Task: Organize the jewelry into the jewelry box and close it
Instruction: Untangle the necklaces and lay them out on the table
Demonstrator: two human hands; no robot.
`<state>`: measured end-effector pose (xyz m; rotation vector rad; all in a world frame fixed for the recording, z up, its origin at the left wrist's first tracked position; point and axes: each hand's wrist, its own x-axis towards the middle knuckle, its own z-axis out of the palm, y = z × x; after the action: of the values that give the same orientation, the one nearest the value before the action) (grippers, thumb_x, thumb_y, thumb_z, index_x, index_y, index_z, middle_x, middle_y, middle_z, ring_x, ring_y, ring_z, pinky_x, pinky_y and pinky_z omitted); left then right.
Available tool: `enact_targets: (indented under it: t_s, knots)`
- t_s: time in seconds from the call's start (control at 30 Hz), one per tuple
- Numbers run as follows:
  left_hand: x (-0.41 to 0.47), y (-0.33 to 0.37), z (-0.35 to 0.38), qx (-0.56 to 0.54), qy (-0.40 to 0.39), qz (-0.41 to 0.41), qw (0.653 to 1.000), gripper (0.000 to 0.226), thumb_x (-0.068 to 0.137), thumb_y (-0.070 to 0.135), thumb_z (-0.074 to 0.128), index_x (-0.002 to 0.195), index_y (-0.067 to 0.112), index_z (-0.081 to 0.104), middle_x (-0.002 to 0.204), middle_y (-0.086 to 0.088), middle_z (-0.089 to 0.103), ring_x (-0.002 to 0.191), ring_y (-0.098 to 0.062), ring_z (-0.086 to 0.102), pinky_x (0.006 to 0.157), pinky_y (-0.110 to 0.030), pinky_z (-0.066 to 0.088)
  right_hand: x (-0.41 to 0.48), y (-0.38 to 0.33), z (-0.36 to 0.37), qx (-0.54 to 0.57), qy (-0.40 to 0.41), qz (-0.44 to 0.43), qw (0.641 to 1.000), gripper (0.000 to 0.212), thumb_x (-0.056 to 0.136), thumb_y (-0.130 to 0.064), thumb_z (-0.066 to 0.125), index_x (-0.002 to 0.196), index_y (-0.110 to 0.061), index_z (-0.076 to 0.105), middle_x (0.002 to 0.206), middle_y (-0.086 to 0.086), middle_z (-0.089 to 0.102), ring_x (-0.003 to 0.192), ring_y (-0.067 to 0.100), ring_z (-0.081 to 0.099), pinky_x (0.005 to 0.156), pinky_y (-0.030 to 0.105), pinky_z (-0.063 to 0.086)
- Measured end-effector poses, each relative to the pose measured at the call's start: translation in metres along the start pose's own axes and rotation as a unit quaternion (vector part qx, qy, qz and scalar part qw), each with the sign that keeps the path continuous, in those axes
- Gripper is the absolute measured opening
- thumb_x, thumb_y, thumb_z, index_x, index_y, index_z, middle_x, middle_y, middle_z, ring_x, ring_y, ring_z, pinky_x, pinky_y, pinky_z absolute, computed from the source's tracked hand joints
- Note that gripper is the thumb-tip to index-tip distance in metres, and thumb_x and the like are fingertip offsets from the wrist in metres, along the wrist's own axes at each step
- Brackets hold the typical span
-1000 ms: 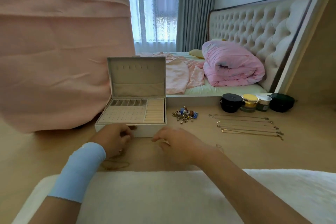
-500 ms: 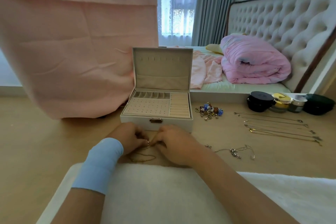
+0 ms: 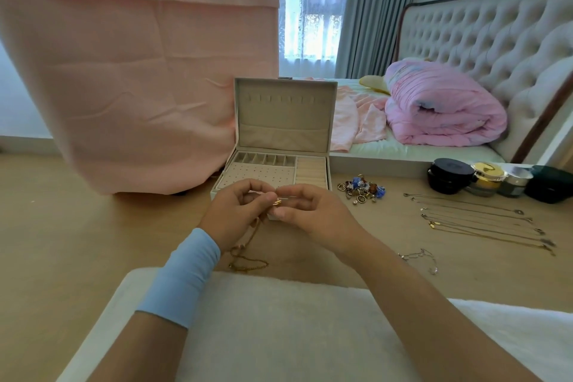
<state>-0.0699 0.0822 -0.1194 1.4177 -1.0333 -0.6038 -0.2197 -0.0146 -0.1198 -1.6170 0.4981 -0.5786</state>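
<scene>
The left hand (image 3: 234,215) and right hand (image 3: 319,220) meet just near of the open box (image 3: 283,121), fingers curled, both pinching one end of a gold chain (image 3: 248,268); its rest trails onto the floor (image 3: 93,226) below the left hand.

Light wooden floor (image 3: 93,226) bears: open beige jewelry box (image 3: 283,130), 12 o'clock; heap of small rings and charms (image 3: 361,187), 1 o'clock; round cosmetic jars (image 3: 486,178), 2 o'clock; thin gold chains (image 3: 483,223), 3 o'clock.

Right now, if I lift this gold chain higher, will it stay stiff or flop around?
Likely floppy: the gold chain sags from your left hand and right hand, and its tail lies curled on the wooden floor. Probably light, since fingertip pinches carry it. The loose tail may swing or tangle.
</scene>
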Motion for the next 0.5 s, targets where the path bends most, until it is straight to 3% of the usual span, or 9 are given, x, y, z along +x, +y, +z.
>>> enact_targets:
  t_s: [0.13, 0.23, 0.4, 0.5]
  knots:
    - [-0.001, 0.001, 0.006, -0.001, -0.013, -0.003, 1.000, 0.010, 0.089, 0.011, 0.066, 0.094, 0.003, 0.063, 0.060, -0.002, 0.065, 0.053, -0.013, 0.056, 0.051, -0.020, 0.044, -0.004, -0.009, -0.003, -0.032, 0.022, -0.052, 0.998, 0.021, 0.082, 0.001, 0.079, 0.101, -0.009, 0.076, 0.086, 0.005, 0.079, 0.081, 0.008, 0.074, 0.074, 0.016, 0.056]
    - [-0.003, 0.005, 0.009, -0.013, -0.036, -0.011, 0.999, 0.013, 0.092, 0.014, 0.063, 0.099, 0.003, 0.061, 0.062, -0.004, 0.065, 0.050, -0.015, 0.056, 0.050, -0.020, 0.044, -0.006, -0.012, -0.007, -0.062, 0.013, -0.045, 0.997, 0.010, 0.088, -0.007, 0.075, 0.094, -0.015, 0.078, 0.081, 0.006, 0.078, 0.072, 0.010, 0.069, 0.062, 0.019, 0.052]
    - [-0.004, 0.005, 0.011, 0.019, -0.080, -0.046, 0.996, 0.012, 0.097, 0.017, 0.057, 0.098, 0.007, 0.063, 0.061, -0.001, 0.060, 0.047, -0.014, 0.049, 0.048, -0.019, 0.041, 0.000, -0.013, -0.014, -0.019, 0.069, -0.001, 0.997, 0.014, 0.101, -0.018, 0.060, 0.097, -0.010, 0.071, 0.079, 0.004, 0.067, 0.066, 0.017, 0.062, 0.056, 0.029, 0.054]
    - [-0.006, -0.001, 0.010, 0.042, -0.091, -0.069, 0.993, 0.011, 0.095, 0.008, 0.059, 0.098, 0.001, 0.066, 0.061, -0.002, 0.057, 0.049, -0.014, 0.046, 0.047, -0.017, 0.041, 0.001, -0.019, -0.018, 0.091, 0.098, 0.025, 0.991, 0.019, 0.105, -0.017, 0.050, 0.098, -0.008, 0.064, 0.083, 0.007, 0.068, 0.068, 0.020, 0.067, 0.069, 0.040, 0.056]
